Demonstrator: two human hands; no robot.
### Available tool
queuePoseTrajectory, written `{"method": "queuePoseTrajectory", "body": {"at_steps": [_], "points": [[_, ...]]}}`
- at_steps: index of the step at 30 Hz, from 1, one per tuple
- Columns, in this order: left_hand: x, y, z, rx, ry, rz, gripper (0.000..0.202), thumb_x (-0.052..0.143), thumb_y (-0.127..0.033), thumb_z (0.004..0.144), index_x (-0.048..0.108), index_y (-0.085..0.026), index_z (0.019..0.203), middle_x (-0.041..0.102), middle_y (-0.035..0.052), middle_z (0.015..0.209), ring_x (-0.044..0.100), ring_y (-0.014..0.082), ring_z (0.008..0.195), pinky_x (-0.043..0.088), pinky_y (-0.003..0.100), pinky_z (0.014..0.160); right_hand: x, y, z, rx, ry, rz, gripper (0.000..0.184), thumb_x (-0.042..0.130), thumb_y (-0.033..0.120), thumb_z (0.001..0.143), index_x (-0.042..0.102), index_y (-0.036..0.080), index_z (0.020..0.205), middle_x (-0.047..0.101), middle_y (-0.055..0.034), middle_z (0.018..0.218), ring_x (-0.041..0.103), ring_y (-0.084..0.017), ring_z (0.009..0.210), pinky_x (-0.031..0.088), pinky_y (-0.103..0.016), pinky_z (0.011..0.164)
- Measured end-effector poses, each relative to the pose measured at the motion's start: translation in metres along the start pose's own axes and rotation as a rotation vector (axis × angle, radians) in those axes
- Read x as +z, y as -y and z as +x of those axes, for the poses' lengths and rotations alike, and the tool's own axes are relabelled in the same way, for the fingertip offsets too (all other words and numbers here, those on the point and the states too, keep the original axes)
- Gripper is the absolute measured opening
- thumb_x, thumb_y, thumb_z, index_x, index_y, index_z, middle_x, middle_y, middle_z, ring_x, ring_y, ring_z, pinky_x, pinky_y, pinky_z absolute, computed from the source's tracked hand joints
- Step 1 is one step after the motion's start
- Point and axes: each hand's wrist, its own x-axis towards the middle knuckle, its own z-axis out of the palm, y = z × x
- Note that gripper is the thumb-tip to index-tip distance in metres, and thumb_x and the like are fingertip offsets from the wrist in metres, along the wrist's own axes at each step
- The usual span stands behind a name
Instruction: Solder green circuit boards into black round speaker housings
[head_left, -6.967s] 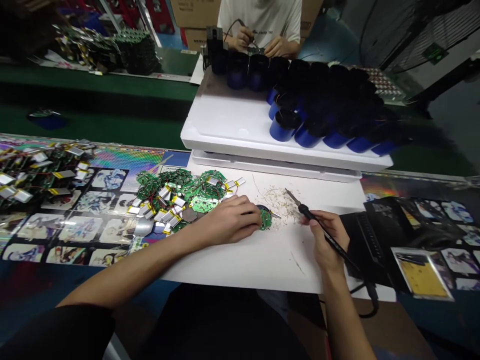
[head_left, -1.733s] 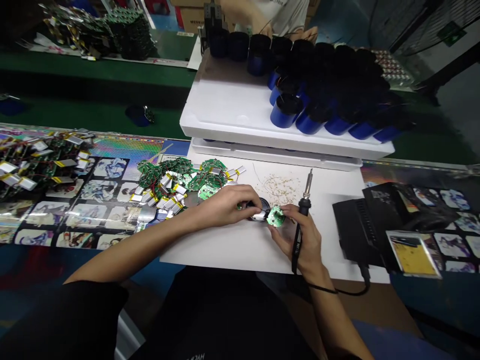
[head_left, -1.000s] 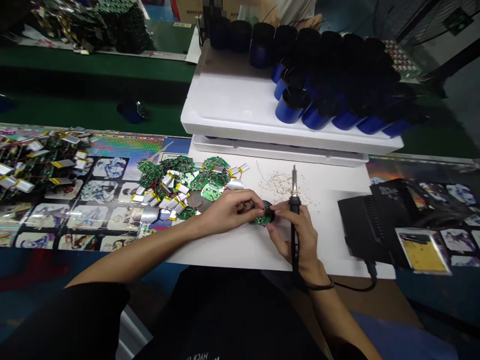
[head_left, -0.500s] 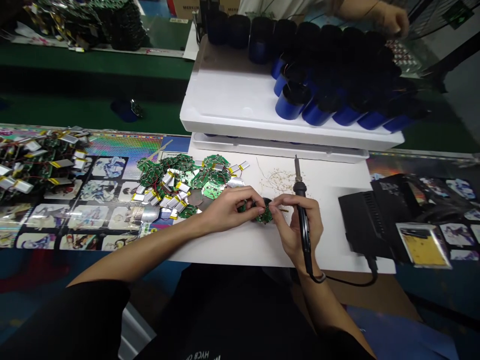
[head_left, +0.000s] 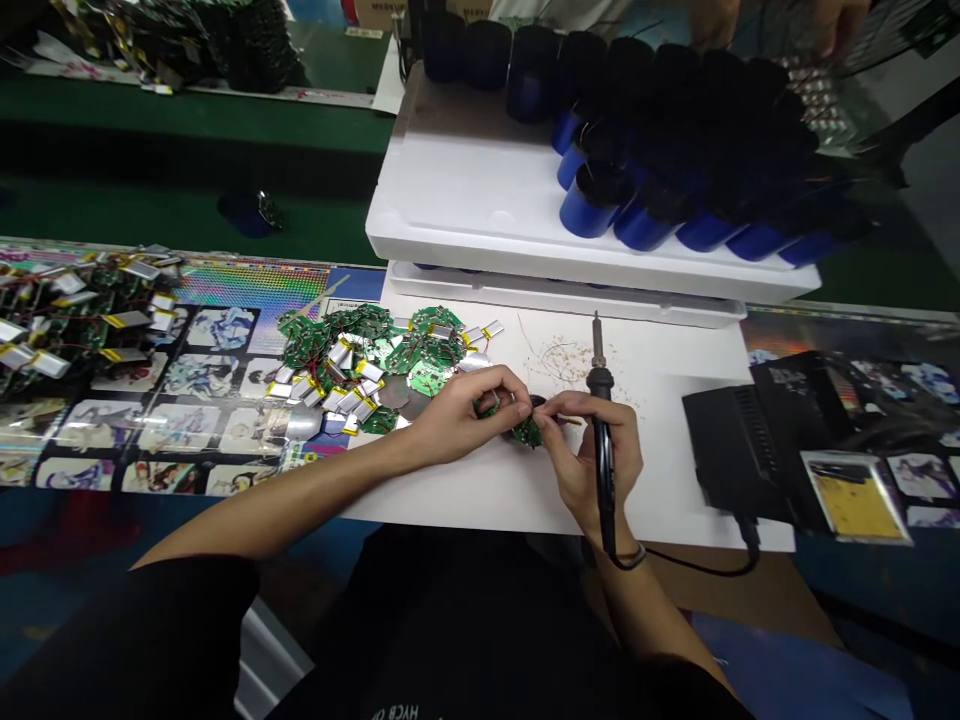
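Head view.

Left hand (head_left: 466,418): grip closed, with the fingertips pinching the left edge of a small round green board (head_left: 527,433). A black round part (head_left: 537,403) sits right against the board.

The board is over the white sheet (head_left: 675,400) on the bench, centred between both hands. I cannot tell whether it is resting or lifted.

Right hand (head_left: 600,462): thumb and forefinger are pinched at the board's right edge. The other fingers clamp the soldering iron (head_left: 602,440), its tip pointing away from the person, clear of the board. The iron's cord runs toward the black station (head_left: 731,450) on the right.

- A pile of green boards with silver cells (head_left: 360,360) lies just left of the left hand.
- Solder scraps (head_left: 562,355) lie beyond the hands.
- The white foam tray (head_left: 480,210) behind them carries blue cylinders (head_left: 645,215).
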Motion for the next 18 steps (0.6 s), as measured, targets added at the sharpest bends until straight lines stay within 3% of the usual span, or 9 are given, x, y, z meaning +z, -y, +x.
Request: {"method": "queuePoseTrajectory", "body": {"at_steps": [3, 6, 12, 18], "points": [[0.001, 0.001, 0.000, -0.044, 0.020, -0.059, 0.024, 0.067, -0.038, 0.104, 0.066, -0.015, 0.099, 0.060, -0.0016, 0.077, 0.046, 0.0081, 0.061, 0.033, 0.023, 0.057, 0.001, 0.000, 0.001, -0.024, 0.027, 0.038, 0.038, 0.078, 0.004, 0.091, 0.062, 0.028, 0.116, 0.074, 0.0020, 0.098, 0.078, -0.016, 0.091, 0.065, -0.035, 0.085], [-0.001, 0.000, 0.002, 0.006, 0.042, -0.004, 0.019, 0.071, -0.034, 0.102, 0.068, -0.015, 0.101, 0.064, -0.0010, 0.079, 0.051, 0.0084, 0.065, 0.035, 0.022, 0.058, 0.000, 0.000, 0.002, -0.059, 0.054, 0.029, 0.041, 0.075, 0.002, 0.091, 0.062, 0.028, 0.120, 0.074, 0.0012, 0.099, 0.077, -0.016, 0.093, 0.065, -0.036, 0.085], [-0.006, -0.006, 0.003, 0.096, 0.059, 0.175, 0.012, 0.071, -0.026, 0.102, 0.074, -0.016, 0.097, 0.074, 0.0024, 0.088, 0.063, 0.0117, 0.079, 0.045, 0.023, 0.070, -0.009, -0.003, -0.001, -0.090, 0.120, -0.054, 0.042, 0.073, 0.001, 0.092, 0.062, 0.028, 0.122, 0.072, -0.0019, 0.101, 0.074, -0.020, 0.099, 0.063, -0.043, 0.090], [-0.010, -0.007, 0.004, 0.153, 0.115, 0.257, 0.011, 0.066, -0.024, 0.105, 0.071, -0.017, 0.098, 0.072, 0.0035, 0.092, 0.065, 0.0143, 0.085, 0.049, 0.027, 0.079, -0.020, -0.004, -0.008, -0.128, 0.193, -0.127, 0.045, 0.070, 0.000, 0.092, 0.062, 0.028, 0.126, 0.073, -0.0031, 0.101, 0.074, -0.023, 0.098, 0.063, -0.046, 0.089]]}}
